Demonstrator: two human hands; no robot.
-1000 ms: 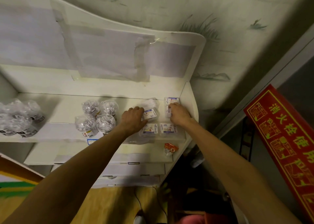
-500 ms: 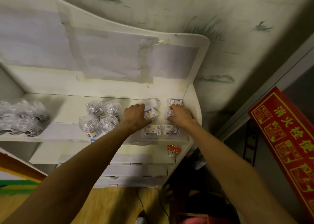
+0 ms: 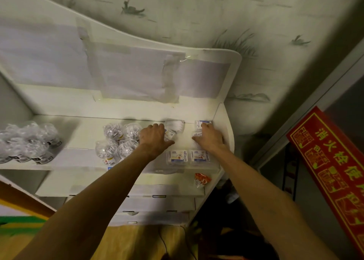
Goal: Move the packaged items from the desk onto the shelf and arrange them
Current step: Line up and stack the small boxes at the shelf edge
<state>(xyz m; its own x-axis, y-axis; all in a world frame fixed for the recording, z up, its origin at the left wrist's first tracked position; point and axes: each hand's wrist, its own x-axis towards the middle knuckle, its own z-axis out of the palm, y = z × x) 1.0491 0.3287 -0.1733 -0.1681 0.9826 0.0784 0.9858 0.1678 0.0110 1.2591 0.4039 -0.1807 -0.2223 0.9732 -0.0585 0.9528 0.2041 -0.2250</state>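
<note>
While both arms reach onto the white shelf (image 3: 82, 133), the left hand (image 3: 154, 139) grips a clear blue-labelled packet (image 3: 169, 134). The right hand (image 3: 208, 138) clasps another packet (image 3: 198, 132) against the shelf's right wall.

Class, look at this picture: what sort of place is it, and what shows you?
Probably a lived-in room, not a shop: patterned wallpaper, a white shelf holding small packaged items.
</note>
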